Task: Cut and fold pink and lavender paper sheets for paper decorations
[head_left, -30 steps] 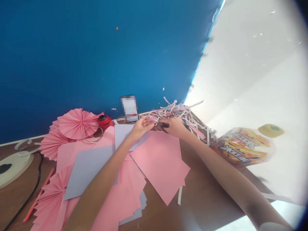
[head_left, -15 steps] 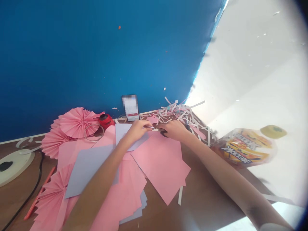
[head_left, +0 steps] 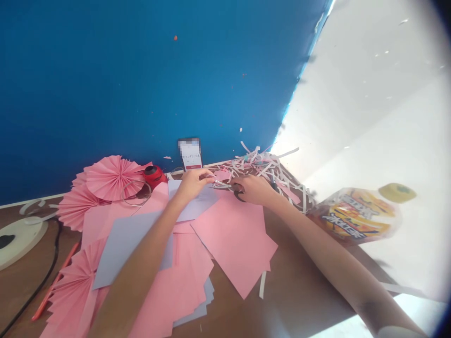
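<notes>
- A brown counter [head_left: 292, 286] runs up to a blue wall [head_left: 141, 84] flecked with bits; a white wall [head_left: 373, 108] meets it on the right.
- A phone [head_left: 193, 160] with a timer on its screen leans at the blue wall, near a heap of cut strips [head_left: 262, 165] in the corner.
- Pink sheets [head_left: 236, 239] and greyish sheets [head_left: 132, 244] overlap across the counter, pleated pink fans [head_left: 114, 179] lying on the left.
- A bottle [head_left: 359, 216] with a yellow cap stands by the white wall.
- The scissors [head_left: 225, 186] are above the far edge of the pink sheets, between the hands, blades pointing left, long axis running roughly across the view.
- The right hand [head_left: 256, 190] has its fingers closed around the dark scissor handles.
- The left hand [head_left: 193, 184] pinches a narrow paper piece [head_left: 212, 177] near the blade tips; whether the blades touch it, I cannot tell.
</notes>
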A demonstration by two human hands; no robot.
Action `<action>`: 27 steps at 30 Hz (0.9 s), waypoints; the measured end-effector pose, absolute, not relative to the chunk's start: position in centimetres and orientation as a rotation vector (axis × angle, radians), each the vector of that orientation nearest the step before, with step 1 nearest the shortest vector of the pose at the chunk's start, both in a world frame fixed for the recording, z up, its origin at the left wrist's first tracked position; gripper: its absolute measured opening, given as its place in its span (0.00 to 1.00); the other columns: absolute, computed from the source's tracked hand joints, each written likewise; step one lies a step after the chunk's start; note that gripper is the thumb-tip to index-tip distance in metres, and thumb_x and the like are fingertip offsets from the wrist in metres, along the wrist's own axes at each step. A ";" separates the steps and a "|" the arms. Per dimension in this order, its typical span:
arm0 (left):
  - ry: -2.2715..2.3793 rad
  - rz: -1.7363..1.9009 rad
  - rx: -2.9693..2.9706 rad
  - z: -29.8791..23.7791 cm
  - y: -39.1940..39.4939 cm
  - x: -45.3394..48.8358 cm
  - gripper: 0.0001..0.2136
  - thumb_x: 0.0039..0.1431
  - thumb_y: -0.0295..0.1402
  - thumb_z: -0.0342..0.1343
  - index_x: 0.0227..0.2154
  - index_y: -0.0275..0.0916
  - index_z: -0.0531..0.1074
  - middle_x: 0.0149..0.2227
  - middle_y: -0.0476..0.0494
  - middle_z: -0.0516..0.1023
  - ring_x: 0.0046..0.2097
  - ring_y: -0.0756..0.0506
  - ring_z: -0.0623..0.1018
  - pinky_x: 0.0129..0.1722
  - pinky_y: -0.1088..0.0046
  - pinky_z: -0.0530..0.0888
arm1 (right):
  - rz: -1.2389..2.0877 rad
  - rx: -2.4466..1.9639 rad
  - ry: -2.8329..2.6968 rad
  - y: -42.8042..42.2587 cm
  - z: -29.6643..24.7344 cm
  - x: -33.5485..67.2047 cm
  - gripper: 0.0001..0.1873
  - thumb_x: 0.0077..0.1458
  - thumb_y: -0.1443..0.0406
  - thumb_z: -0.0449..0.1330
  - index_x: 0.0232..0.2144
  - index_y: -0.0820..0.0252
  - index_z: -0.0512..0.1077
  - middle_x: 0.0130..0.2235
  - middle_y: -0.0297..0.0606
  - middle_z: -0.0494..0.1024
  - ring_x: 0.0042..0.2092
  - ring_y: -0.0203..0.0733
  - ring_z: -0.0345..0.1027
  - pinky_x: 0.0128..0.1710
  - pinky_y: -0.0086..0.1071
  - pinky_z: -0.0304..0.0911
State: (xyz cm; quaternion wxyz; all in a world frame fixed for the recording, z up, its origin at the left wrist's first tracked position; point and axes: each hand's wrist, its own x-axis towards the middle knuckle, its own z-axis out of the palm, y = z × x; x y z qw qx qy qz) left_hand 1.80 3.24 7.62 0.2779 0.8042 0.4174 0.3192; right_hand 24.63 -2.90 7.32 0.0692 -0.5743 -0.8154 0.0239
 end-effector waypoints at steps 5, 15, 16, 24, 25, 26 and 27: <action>1.341 0.826 2.149 7.7 4.5 -0.5 0.08 0.52 0.36 0.59 0.33 0.38 0.77 0.31 0.45 0.79 0.32 0.45 0.76 0.33 0.71 0.69 | 0.095 -1.756 -2.438 -2.6 7.0 25.2 0.22 0.46 0.68 0.55 0.46 0.49 0.70 0.36 0.32 0.77 0.36 0.40 0.68 0.26 0.29 0.47; 1.083 0.679 2.088 7.5 4.7 -0.9 0.16 0.50 0.22 0.45 0.36 0.38 0.76 0.41 0.43 0.79 0.45 0.44 0.76 0.48 0.66 0.70 | -0.087 -1.505 -2.339 -2.6 6.5 24.7 0.23 0.50 0.62 0.59 0.50 0.57 0.67 0.45 0.42 0.73 0.48 0.46 0.62 0.39 0.33 0.56; 1.036 0.696 2.039 7.6 4.3 -0.3 0.15 0.52 0.24 0.45 0.38 0.38 0.75 0.42 0.43 0.79 0.44 0.45 0.76 0.47 0.68 0.71 | -0.097 -1.482 -2.339 -2.6 6.6 24.7 0.23 0.49 0.62 0.60 0.49 0.58 0.67 0.44 0.42 0.73 0.47 0.46 0.62 0.40 0.33 0.56; 0.865 0.633 1.980 6.5 2.7 2.3 0.14 0.57 0.43 0.53 0.28 0.36 0.74 0.29 0.45 0.76 0.32 0.48 0.73 0.34 0.73 0.68 | -0.199 -1.351 -2.437 -2.6 6.8 24.6 0.21 0.48 0.66 0.59 0.47 0.59 0.68 0.40 0.42 0.71 0.45 0.47 0.60 0.43 0.35 0.53; 0.858 0.636 1.978 6.4 2.7 2.4 0.15 0.57 0.43 0.52 0.26 0.35 0.74 0.28 0.45 0.76 0.31 0.49 0.73 0.33 0.73 0.68 | -0.210 -1.340 -2.453 -2.6 6.8 24.6 0.20 0.49 0.67 0.59 0.47 0.59 0.68 0.40 0.42 0.71 0.44 0.47 0.59 0.44 0.35 0.53; 0.857 0.633 1.972 6.3 2.7 2.4 0.16 0.58 0.44 0.51 0.26 0.35 0.74 0.27 0.44 0.76 0.30 0.49 0.72 0.31 0.74 0.68 | -0.222 -1.329 -2.470 -2.6 6.9 24.7 0.20 0.50 0.66 0.58 0.47 0.59 0.68 0.40 0.43 0.70 0.44 0.47 0.59 0.44 0.36 0.52; 0.865 0.626 1.964 6.2 2.7 2.4 0.17 0.59 0.44 0.51 0.26 0.35 0.73 0.27 0.44 0.76 0.29 0.49 0.72 0.30 0.74 0.68 | -0.234 -1.321 -2.486 -2.6 6.9 24.7 0.20 0.50 0.66 0.58 0.47 0.60 0.68 0.41 0.43 0.70 0.44 0.47 0.59 0.44 0.36 0.52</action>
